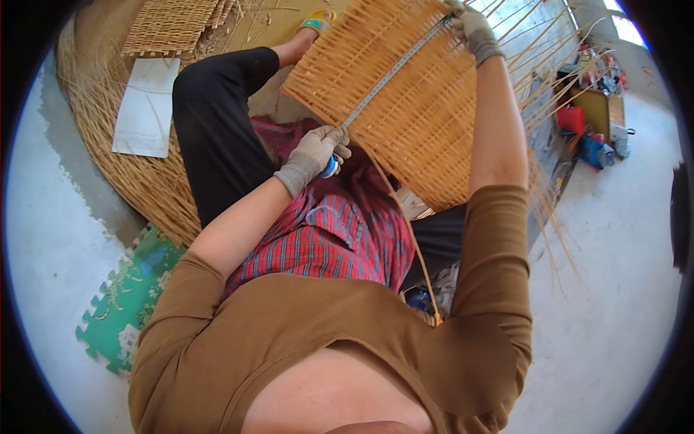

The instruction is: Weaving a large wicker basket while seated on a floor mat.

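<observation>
A tan woven wicker panel (419, 123) lies tilted across my lap, with long loose canes sticking out past its far right edge. Over its weave a pale tape measure (396, 70) is stretched on a slant from near left to far right. My left hand (316, 153), in a grey work glove, is closed around the blue tape case by the panel's near left edge. At the far edge my right hand (471, 29), gloved too, has its fingers closed on the tape's end and the panel rim. A thin cane (395, 192) hangs from the panel towards my body.
Long loose canes (94, 137) lie heaped on the left, with a white board (147, 108) on them. Another woven piece (168, 25) is at the far left. A green foam mat (126, 300) is beside me. Bags and a red item (570, 121) stand at right.
</observation>
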Motion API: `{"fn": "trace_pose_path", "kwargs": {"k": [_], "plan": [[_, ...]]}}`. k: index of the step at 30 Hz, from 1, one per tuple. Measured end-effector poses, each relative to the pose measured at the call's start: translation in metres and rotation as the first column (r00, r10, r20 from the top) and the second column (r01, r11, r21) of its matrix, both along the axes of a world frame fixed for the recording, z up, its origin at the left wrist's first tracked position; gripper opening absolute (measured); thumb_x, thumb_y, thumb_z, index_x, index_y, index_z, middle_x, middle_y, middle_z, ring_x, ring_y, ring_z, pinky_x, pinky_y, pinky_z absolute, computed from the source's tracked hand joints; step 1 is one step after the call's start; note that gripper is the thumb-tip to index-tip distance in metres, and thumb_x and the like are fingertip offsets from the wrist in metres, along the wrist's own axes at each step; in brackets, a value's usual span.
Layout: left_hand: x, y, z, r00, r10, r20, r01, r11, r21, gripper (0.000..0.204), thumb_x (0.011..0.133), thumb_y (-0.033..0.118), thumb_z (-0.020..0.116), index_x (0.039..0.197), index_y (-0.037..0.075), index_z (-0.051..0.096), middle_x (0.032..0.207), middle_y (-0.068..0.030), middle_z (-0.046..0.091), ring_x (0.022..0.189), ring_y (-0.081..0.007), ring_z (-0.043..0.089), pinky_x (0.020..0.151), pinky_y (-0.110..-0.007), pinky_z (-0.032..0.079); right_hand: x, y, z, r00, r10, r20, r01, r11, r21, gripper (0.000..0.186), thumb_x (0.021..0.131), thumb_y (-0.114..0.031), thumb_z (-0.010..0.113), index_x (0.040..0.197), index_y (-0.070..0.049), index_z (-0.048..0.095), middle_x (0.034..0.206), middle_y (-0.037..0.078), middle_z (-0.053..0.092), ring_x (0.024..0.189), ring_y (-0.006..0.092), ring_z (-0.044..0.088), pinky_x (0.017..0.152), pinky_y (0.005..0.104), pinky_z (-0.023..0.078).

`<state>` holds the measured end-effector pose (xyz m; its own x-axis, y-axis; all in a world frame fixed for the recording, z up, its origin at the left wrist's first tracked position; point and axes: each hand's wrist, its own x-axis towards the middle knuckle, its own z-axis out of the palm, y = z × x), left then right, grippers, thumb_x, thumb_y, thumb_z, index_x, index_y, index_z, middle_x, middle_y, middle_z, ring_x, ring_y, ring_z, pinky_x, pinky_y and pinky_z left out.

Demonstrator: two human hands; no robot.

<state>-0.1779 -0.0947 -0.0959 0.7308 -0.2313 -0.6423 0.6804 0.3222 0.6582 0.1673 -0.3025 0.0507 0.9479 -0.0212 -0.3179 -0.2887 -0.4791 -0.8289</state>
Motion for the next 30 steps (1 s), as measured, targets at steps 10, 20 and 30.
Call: {"fn": "trace_pose_path", "kwargs": {"k": [10, 20, 30], "plan": [[-0.003, 0.007, -0.014, 0.999, -0.022, 0.032, 0.020, 0.998, 0.053, 0.025, 0.106, 0.024, 0.053, 0.117, 0.004, 0.062, 0.094, -0.0098, 0.074, 0.074, -0.0128, 0.065, 0.068, -0.026, 0.053, 0.008, -0.019, -0.021, 0.993, 0.118, 0.029, -0.120, 0.982, 0.142, 0.033, 0.110, -0.026, 0.045, 0.131, -0.010, 0.065, 0.068, -0.007, 0.039, 0.051, 0.0044, 0.029, 0.042, 0.0215, 0.025], [-0.009, 0.006, -0.020, 0.993, 0.087, 0.075, -0.090, 0.995, 0.035, 0.017, 0.104, 0.009, 0.050, 0.114, 0.003, 0.063, 0.093, -0.0078, 0.074, 0.078, -0.0135, 0.067, 0.069, -0.026, 0.053, -0.018, 0.007, -0.005, 0.999, 0.048, 0.015, -0.050, 0.987, 0.152, 0.036, 0.107, -0.021, 0.052, 0.136, -0.001, 0.059, 0.090, 0.000, 0.054, 0.060, 0.0055, 0.043, 0.048, 0.0210, 0.038], [-0.008, 0.011, -0.009, 0.996, -0.023, 0.087, 0.011, 0.992, 0.129, 0.019, 0.105, 0.015, 0.050, 0.114, 0.004, 0.063, 0.093, -0.0045, 0.075, 0.070, -0.0091, 0.059, 0.068, -0.025, 0.051, -0.016, -0.003, -0.003, 0.993, 0.114, 0.010, -0.113, 0.958, 0.262, 0.040, 0.105, -0.024, 0.057, 0.137, 0.000, 0.057, 0.083, -0.002, 0.046, 0.063, 0.0058, 0.044, 0.048, 0.0206, 0.038]]}}
